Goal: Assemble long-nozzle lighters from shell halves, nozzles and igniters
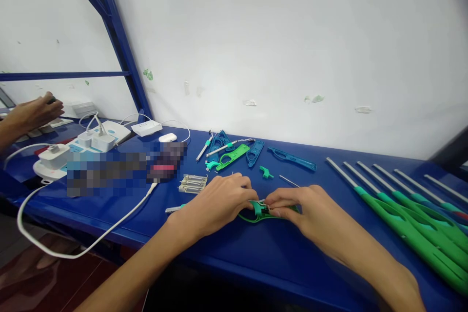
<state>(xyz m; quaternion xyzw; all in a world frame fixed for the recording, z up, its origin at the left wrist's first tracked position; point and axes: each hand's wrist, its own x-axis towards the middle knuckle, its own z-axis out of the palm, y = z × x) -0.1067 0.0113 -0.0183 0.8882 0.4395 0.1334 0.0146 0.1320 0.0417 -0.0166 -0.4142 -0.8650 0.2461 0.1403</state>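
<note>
In front of me on the blue table lies a green plastic handle shell [249,220], with a teal plastic piece [259,207] set in it. My left hand [228,198] is closed at the shell's left end, its fingertips against the teal piece. From the other side my right hand [305,206] is closed with fingers pinched on the shell, near a small dark and metallic part [267,208]. The fingers partly hide the shell and that part. Just behind my hands are a loose teal piece [266,172] and a thin metal rod [288,181].
Blue and green shells [234,157] and metal rods lie near the wall. A blue shell [292,158] lies apart. Several green-handled sticks [397,224] line the right. Left are a clear tray [192,183], a cable [98,241], a power strip [119,129] and another person's hand [38,113].
</note>
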